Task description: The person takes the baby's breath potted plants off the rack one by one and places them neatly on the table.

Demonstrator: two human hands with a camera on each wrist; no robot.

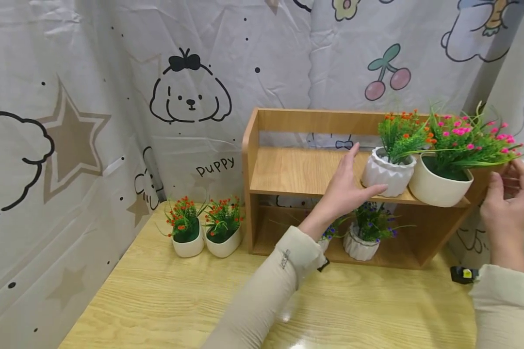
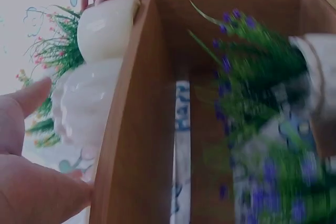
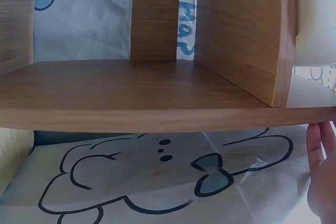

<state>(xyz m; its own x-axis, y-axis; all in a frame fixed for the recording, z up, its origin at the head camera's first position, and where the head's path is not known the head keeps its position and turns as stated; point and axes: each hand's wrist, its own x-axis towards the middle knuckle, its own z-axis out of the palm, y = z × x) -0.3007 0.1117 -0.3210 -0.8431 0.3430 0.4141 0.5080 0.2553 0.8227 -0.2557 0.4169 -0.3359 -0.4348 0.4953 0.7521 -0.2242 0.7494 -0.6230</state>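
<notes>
On the upper board of the wooden shelf [image 1: 294, 169], a white ribbed pot [image 1: 387, 175] holds orange flowers. Beside it, a smooth cream pot [image 1: 441, 183] with pink flowers overhangs the front edge a little. My left hand [image 1: 345, 186] is spread at the ribbed pot's left side, thumb out in front of it; whether it touches the pot is hard to tell. At the shelf's right end, my right hand [image 1: 513, 198] has its fingers loosely bent near the pink flowers. The right wrist view shows these fingers [image 3: 315, 148] against the shelf's outer side, holding nothing.
Two cream pots with red-orange flowers, a left one [image 1: 188, 240] and a right one [image 1: 224, 240], stand on the wooden table [image 1: 157, 295]. Purple-flowered pots [image 1: 361, 244] occupy the lower compartment, partly behind my left arm. A patterned curtain [image 1: 270, 58] hangs behind.
</notes>
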